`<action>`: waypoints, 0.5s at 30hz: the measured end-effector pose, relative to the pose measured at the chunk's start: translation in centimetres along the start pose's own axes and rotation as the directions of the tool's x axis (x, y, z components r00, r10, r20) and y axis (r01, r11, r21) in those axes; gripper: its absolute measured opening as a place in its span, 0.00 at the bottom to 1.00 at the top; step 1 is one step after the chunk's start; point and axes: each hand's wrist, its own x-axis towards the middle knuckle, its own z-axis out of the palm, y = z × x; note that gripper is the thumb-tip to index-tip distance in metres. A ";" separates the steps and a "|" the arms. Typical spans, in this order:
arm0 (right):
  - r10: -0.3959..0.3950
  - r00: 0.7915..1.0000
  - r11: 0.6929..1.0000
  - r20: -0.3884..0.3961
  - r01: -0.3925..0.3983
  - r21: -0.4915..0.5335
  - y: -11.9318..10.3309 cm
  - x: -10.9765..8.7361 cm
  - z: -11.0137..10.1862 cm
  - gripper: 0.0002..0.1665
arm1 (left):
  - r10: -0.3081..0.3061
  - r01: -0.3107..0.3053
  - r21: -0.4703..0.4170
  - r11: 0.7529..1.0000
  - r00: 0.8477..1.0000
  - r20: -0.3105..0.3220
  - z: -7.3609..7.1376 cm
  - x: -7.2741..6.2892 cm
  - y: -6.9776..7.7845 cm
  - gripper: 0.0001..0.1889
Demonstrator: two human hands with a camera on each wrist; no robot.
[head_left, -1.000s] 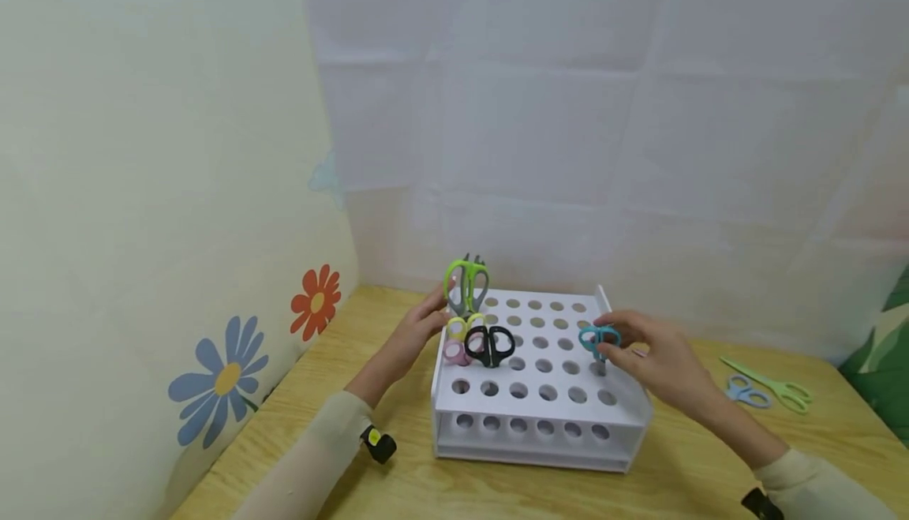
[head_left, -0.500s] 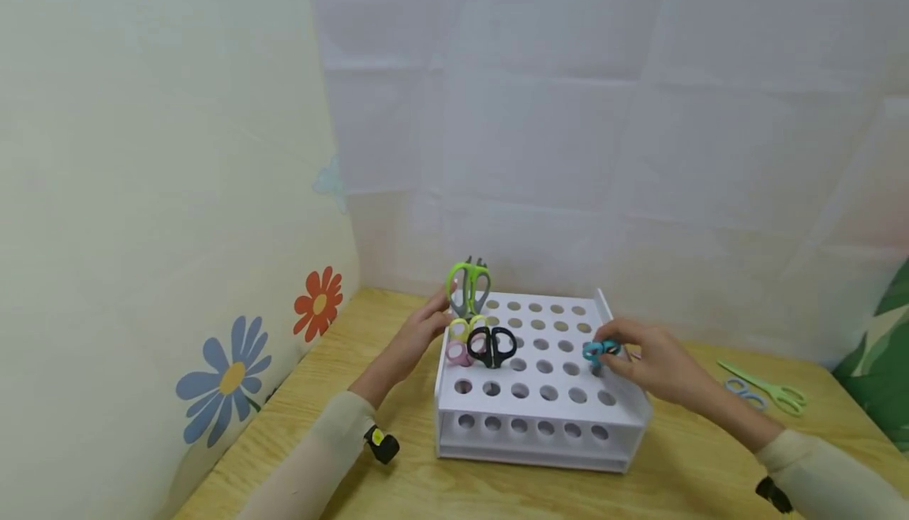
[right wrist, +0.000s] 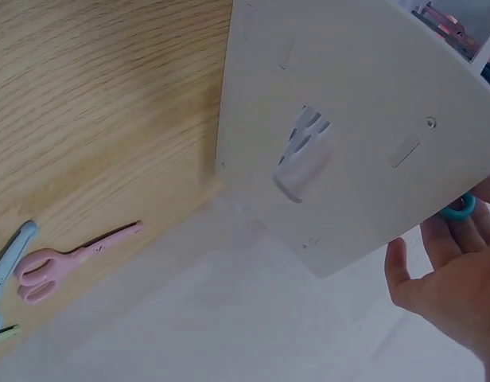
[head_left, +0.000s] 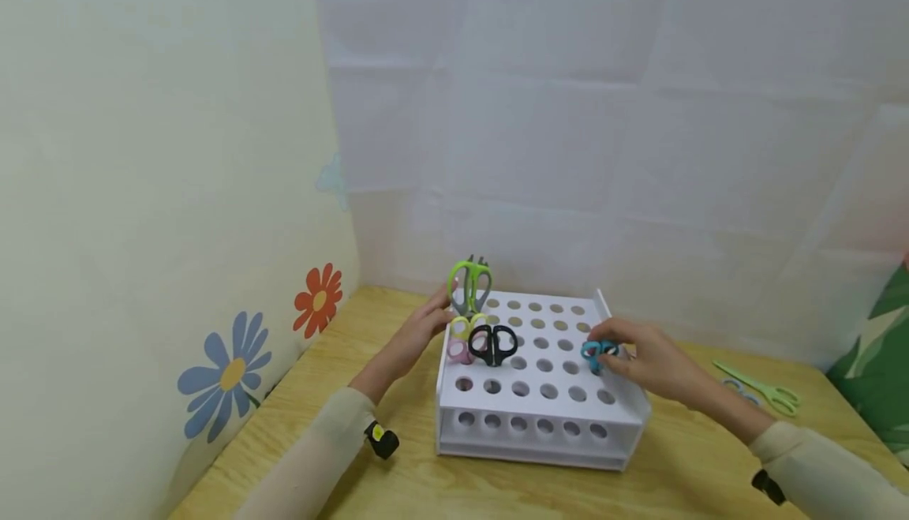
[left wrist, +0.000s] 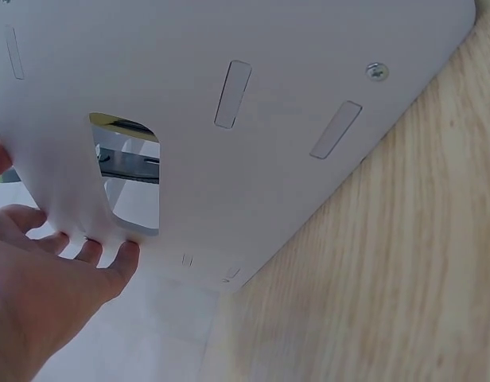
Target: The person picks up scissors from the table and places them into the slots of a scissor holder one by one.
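Observation:
A white rack [head_left: 543, 412] with rows of round holes sits on the table. My right hand [head_left: 660, 362] pinches the teal handles of small scissors [head_left: 593, 354], upright over a hole near the rack's right side. In the right wrist view a teal loop [right wrist: 460, 208] shows between the fingers; the blades are hidden. My left hand [head_left: 419, 338] rests against the rack's left side, its fingertips touching the side panel [left wrist: 293, 95] below a cutout. In the rack's left holes stand black-handled scissors [head_left: 490, 356], green-and-grey scissors [head_left: 470, 287], yellow-handled scissors [head_left: 461, 323] and pink-handled scissors [head_left: 460, 356].
Right of the rack, green scissors [head_left: 770, 394] lie on the wooden table [head_left: 682, 465], with light blue scissors [head_left: 735, 384] partly behind my right wrist. Pink scissors [right wrist: 64, 261] lie beside them in the right wrist view. A white cloth backdrop [head_left: 525, 149] hangs behind.
The teal scissors have turned and sunk slightly toward the rack in my right hand's fingers. My left hand stays against the rack's side. The head view has shifted slightly.

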 end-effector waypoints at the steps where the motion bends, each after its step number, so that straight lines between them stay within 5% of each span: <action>1: 0.006 1.000 1.000 0.002 -0.006 0.002 0.0 0.0 0.0 0.17 | -0.001 0.001 0.001 1.000 1.000 0.004 0.0 0.0 0.0 0.31; 15: -0.068 0.996 0.996 0.062 0.071 -0.060 0.0 -0.2 0.4 0.17 | -0.002 0.002 0.011 1.000 1.000 0.014 -0.1 0.0 0.1 0.31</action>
